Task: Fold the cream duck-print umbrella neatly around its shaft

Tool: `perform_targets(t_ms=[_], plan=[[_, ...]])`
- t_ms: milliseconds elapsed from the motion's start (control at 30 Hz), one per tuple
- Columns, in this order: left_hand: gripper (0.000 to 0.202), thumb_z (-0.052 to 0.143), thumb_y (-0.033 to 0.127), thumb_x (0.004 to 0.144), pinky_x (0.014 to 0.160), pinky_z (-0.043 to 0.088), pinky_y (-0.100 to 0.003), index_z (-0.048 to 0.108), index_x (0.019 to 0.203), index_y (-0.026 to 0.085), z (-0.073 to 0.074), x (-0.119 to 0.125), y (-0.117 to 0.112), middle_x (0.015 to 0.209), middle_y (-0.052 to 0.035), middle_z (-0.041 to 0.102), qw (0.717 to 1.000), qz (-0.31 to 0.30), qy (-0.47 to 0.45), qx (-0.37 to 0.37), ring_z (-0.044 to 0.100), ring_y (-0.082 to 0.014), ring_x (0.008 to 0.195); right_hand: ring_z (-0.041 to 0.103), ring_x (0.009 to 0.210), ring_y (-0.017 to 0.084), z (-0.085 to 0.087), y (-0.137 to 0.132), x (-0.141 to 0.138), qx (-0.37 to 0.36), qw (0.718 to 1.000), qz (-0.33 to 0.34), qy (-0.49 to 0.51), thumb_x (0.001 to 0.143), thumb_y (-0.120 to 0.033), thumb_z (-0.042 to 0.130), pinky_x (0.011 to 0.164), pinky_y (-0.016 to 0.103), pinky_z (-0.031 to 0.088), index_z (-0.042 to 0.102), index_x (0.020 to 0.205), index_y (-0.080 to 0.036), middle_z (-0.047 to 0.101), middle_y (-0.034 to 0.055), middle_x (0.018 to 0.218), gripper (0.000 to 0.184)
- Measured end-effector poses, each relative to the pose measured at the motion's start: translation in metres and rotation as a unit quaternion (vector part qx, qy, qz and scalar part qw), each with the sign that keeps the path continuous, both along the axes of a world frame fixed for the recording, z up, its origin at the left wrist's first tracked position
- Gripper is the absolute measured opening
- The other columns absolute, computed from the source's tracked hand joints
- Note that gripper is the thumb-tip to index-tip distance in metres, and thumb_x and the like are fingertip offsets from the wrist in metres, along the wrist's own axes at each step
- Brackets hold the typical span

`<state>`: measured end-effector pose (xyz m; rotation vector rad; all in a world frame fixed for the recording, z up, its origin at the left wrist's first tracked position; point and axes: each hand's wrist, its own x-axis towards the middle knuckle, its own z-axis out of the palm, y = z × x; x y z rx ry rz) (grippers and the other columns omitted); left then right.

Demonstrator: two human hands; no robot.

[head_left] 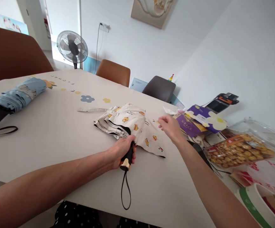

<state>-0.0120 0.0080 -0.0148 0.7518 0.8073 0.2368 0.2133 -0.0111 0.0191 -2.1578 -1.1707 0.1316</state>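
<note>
A white folding umbrella (130,122) with small yellow prints lies loosely collapsed on the white table (56,133). My left hand (121,151) is wrapped round its black handle, whose gold end cap and black wrist loop (126,190) stick out toward me. My right hand (170,126) hovers just right of the loose canopy with fingers curled together in a pinch; I cannot make out anything in them. The umbrella's strap (92,110) trails out to the left on the table.
A rolled blue umbrella (16,98) lies at the table's left. At right sit purple packets (199,122), a bag of snacks (239,150) and a bowl (263,202). Brown chairs (113,72) and a fan (72,48) stand behind the table.
</note>
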Motion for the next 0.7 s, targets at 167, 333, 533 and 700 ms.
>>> perform_targets(t_ms=[167, 333, 533, 700], plan=[[0.026, 0.047, 0.039, 0.081, 0.038, 0.041, -0.022, 0.046, 0.070, 0.016, 0.001, -0.001, -0.001, 0.058, 0.0033, 0.048, 1.000, 0.003, 0.007, -0.003, 0.045, -0.0078, 0.043, 0.055, 0.058, 0.018, -0.024, -0.042, 0.019, -0.148, 0.981, -0.094, -0.080, 0.076, -0.047, 0.048, 0.051, 0.029, 0.033, 0.056, 0.063, -0.020, 0.064, 0.0070, 0.068, 0.031], [0.027, 0.050, 0.042, 0.079, 0.038, 0.040, -0.022, 0.046, 0.071, 0.016, -0.001, -0.002, -0.002, 0.058, 0.0035, 0.048, 1.000, 0.009, 0.009, 0.012, 0.046, -0.0081, 0.044, 0.042, 0.041, 0.012, -0.045, -0.049, 0.009, -0.160, 0.985, -0.034, 0.050, 0.068, -0.054, 0.059, 0.042, 0.026, 0.027, 0.052, 0.055, -0.019, 0.052, 0.0002, 0.047, 0.037], [0.027, 0.050, 0.041, 0.079, 0.037, 0.040, -0.022, 0.046, 0.070, 0.017, 0.003, -0.002, -0.004, 0.058, 0.0036, 0.048, 1.000, 0.011, 0.016, 0.014, 0.045, -0.0076, 0.043, 0.044, 0.042, 0.010, -0.044, -0.059, 0.009, 0.005, 0.961, -0.026, 0.275, 0.064, -0.038, 0.068, 0.039, 0.022, 0.032, 0.055, 0.062, -0.019, 0.052, -0.0036, 0.049, 0.024], [0.027, 0.051, 0.042, 0.079, 0.037, 0.039, -0.021, 0.046, 0.071, 0.017, 0.003, -0.001, -0.004, 0.057, 0.0040, 0.047, 1.000, 0.007, 0.016, 0.013, 0.043, -0.0072, 0.043, 0.050, 0.046, 0.009, -0.042, -0.061, 0.014, 0.138, 0.875, -0.037, 0.463, 0.058, -0.024, 0.073, 0.039, 0.020, 0.038, 0.055, 0.062, -0.019, 0.056, -0.0040, 0.056, 0.019]])
